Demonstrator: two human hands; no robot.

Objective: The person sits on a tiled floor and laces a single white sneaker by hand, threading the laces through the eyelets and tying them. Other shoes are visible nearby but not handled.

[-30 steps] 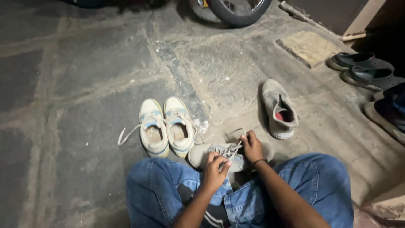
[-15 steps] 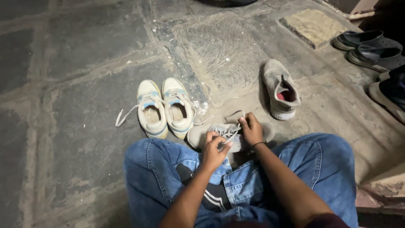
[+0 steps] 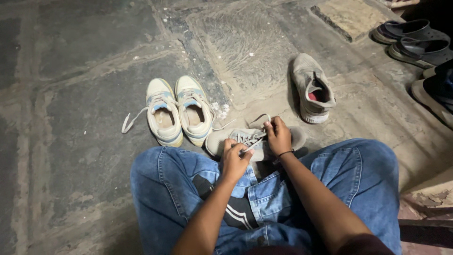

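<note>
Both hands, left hand [image 3: 234,159] and right hand [image 3: 279,136], are pinching thin, limp grey laces [image 3: 252,141] of a soft, light grey fabric sneaker [image 3: 222,140] lying on the stone floor [image 3: 85,141] before crossed knees, beside 2 cream-and-blue sneakers [image 3: 179,111].

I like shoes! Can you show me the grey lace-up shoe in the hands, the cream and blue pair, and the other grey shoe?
grey lace-up shoe [image 3: 218,140], head view, on its toe.
cream and blue pair [image 3: 163,118], head view, left shoe's opening.
other grey shoe [image 3: 304,75], head view, on its upper.
</note>
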